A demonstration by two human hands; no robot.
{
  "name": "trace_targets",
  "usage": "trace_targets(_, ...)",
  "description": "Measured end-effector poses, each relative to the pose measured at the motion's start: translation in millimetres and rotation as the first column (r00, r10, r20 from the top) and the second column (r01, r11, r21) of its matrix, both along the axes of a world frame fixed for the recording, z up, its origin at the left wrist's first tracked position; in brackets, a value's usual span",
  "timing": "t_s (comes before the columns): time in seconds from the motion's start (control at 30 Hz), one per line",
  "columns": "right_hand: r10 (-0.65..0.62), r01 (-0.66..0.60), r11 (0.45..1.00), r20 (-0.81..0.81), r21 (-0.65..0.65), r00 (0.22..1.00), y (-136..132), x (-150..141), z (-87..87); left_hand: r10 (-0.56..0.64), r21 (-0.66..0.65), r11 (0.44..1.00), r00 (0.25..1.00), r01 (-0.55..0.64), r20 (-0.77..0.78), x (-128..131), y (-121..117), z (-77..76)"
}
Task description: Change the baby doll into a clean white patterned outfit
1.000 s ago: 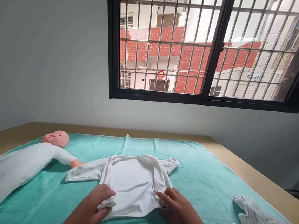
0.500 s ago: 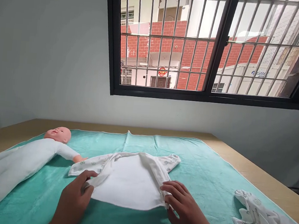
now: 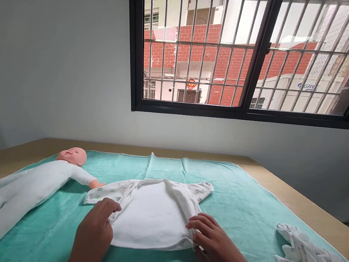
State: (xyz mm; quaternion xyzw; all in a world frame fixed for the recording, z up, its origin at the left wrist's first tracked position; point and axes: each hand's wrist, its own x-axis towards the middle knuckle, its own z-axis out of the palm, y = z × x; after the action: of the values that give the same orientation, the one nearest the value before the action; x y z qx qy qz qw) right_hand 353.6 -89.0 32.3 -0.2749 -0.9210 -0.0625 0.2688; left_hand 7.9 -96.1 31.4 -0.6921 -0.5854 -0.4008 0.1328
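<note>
Shirt point(image 3: 150, 215) lies spread mid-blanket point(image 3: 240, 219). White; plain inner panel faces up, nearly smooth, faint creases; front edges folded along both sides. Hem bows gently at 6 o'clock. Sleeves at 10 point(image 3: 110, 191) and 2 point(image 3: 202, 189), small dark print; the 10 sleeve looks longer.

Left hand point(image 3: 94, 228) at 8, fingers half curled at shirt's edge; cannot tell if cloth is pinched. Right hand point(image 3: 213, 237) at 4, fingers loosely bent, tips on the side edge; grip unclear.

Doll point(image 3: 36, 183) on its back at 9–10, one hand at sleeve end. Crumpled printed clothes point(image 3: 307, 259) at 3–4. Barred window point(image 3: 195, 109) at 12–1.
</note>
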Motion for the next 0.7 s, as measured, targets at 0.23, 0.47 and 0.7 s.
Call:
trace_targets(0.23, 0.017, -0.019, 0.996, -0.028, -0.088, 0.999, -0.2, -3.6, 2.1, 0.067, -0.115, 0.99, 0.988, -0.083, -0.137, 4.5, -3.5, 4.5)
trace_targets(0.47, 0.058, -0.061, 0.99, -0.027, -0.13, 0.998, 1.6, 0.3, -0.6, -0.068, -0.464, 0.863, 0.864, -0.2, -0.498, 13.3, -8.6, 14.5)
trace_targets(0.7, 0.177, -0.187, 0.973, -0.085, -0.134, 0.981, 2.8, 3.8, -12.8, -0.286, -0.336, 0.933, 0.829, 0.127, -0.48, 33.2, -13.0, -1.9)
